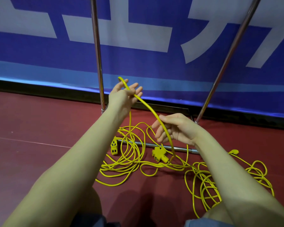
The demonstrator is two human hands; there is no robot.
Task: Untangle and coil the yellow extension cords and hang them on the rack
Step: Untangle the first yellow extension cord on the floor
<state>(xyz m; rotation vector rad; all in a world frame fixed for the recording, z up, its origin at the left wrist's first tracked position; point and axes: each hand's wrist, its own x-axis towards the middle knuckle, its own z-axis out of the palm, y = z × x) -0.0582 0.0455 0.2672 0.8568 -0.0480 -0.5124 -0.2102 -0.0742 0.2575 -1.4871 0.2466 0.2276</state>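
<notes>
A dark red floor (39, 128) is seen over the lower part of the view, and a thin pale line is drawn across it on the left side. Behind the floor, a large blue banner (138, 63) is stretched along the back, and big white letters (118, 33) are printed on it. A lighter blue band is seen along the lower edge of the banner, and a black strip (39, 86) is placed under it, where the banner meets the floor. At the bottom edge, the person's bare knees and the hems of dark blue shorts (208, 222) are partly shown.
</notes>
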